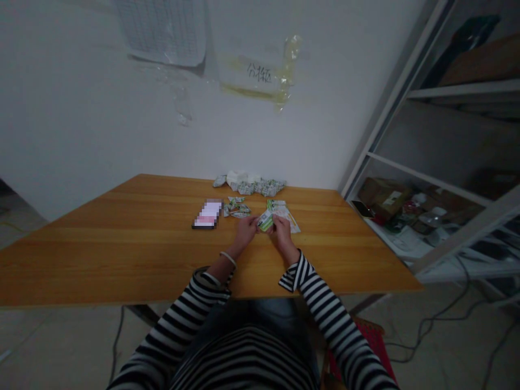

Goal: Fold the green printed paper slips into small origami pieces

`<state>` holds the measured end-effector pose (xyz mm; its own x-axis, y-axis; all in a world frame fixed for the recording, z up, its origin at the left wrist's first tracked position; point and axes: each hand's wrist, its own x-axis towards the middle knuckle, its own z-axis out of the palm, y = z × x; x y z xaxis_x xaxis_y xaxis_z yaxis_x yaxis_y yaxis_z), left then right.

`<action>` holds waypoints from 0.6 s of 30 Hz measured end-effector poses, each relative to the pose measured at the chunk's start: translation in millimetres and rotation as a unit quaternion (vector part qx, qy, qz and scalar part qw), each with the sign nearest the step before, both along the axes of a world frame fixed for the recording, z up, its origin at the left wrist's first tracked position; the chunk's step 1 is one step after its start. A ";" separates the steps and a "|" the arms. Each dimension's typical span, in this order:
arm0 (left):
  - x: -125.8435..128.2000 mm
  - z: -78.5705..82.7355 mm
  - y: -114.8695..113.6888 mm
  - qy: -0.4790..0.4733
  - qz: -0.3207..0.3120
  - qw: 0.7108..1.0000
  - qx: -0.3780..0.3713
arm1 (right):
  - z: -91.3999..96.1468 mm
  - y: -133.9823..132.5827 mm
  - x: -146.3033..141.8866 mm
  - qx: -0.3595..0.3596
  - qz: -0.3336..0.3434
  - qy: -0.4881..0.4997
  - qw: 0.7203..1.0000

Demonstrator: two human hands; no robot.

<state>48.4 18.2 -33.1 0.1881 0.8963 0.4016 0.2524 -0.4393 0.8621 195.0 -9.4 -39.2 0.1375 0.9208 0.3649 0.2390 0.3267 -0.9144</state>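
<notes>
Left grip (pixel 246 229): fingers pressed together, pinching the left edge of the packet.
Right grip (pixel 282 228): fingers pressed together, pinching the packet's right edge.
Held item: small green-and-white printed packet (pixel 265 221), tilted between both grips.
Just beyond right grip: flat white-and-green printed paper sachets (pixel 283 211), on the tabletop.
Beyond left grip: loose cluster of small green-and-white foil wrappers (pixel 238 206).
Farther beyond both grips: crumpled heap of green-and-white wrappers (pixel 260 187), near the wall.
Left of left grip: black smartphone (pixel 207 214), its screen blurred.
Beneath all: honey-coloured wooden tabletop (pixel 122 254).
Well right of right grip: white metal shelf (pixel 388 108), bearing a brown cardboard box (pixel 384 197).
Worn: black-and-white striped sleeves (pixel 329 314).
</notes>
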 end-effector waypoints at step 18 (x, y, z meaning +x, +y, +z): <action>-18.2 -4.3 19.0 0.003 0.086 0.996 0.027 | 9.9 -12.3 22.8 -0.041 0.206 -0.015 0.978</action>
<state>30.2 37.2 -37.4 0.0356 0.8929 0.4488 0.3340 -0.4339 0.8368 217.8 -21.7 -29.3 -0.2614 0.9222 0.2850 0.1306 0.3263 -0.9362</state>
